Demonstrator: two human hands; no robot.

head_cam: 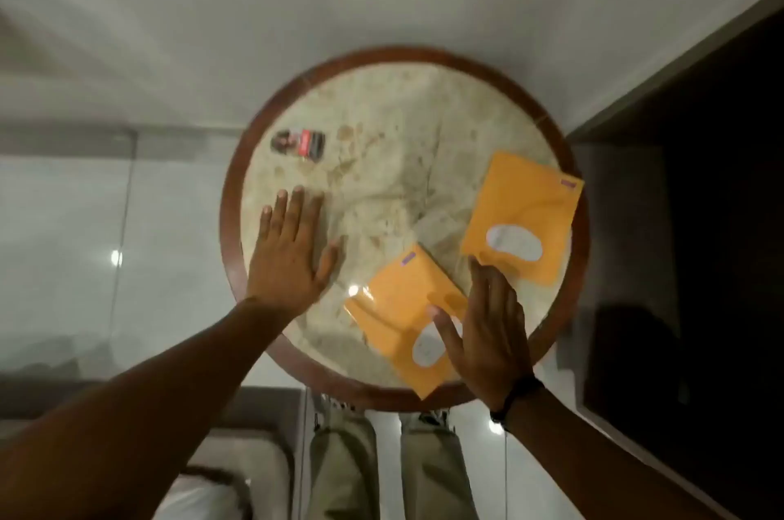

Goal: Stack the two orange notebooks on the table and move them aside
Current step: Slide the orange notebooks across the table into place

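Observation:
Two orange notebooks lie apart on a round marble table (382,146) with a dark wood rim. The nearer notebook (399,307) sits at the front edge, tilted, with a white oval label. The farther notebook (524,205) lies at the right edge and slightly overhangs the rim. My right hand (488,324) is flat with fingers spread, its thumb over the nearer notebook and its fingertips reaching the corner of the farther one. My left hand (290,252) rests flat and open on the bare left part of the table, holding nothing.
A small dark and red packet (299,143) lies on the table's far left. A dark cabinet or door (700,222) stands to the right. My legs (390,460) show below the table, with grey furniture (250,434) at the lower left.

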